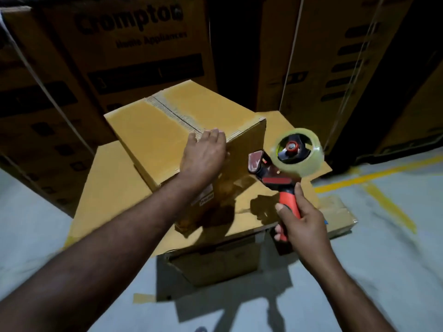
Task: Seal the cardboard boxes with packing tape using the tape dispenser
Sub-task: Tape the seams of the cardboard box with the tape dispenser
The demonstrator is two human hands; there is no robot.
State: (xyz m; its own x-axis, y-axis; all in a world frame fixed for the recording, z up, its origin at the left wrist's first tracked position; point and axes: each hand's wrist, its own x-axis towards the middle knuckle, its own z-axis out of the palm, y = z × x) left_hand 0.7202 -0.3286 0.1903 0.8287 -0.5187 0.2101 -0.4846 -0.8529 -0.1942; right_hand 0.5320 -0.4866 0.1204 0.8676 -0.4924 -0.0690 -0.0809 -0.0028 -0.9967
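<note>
The left grip lies open and flat, fingers straight, over the near top edge of the small cardboard box, just where its centre seam ends, probably to pin the flaps and steady the box. The right grip is clamped round the red handle of the tape dispenser, held in the air just beside the box's near corner with its mouth toward the box, seemingly ready for a pass. The box rests on a wider carton. Behind, a tall carton reads "Crompton", with a blurred line beneath, seemingly "Home Appliances". The side label is unreadable.
</note>
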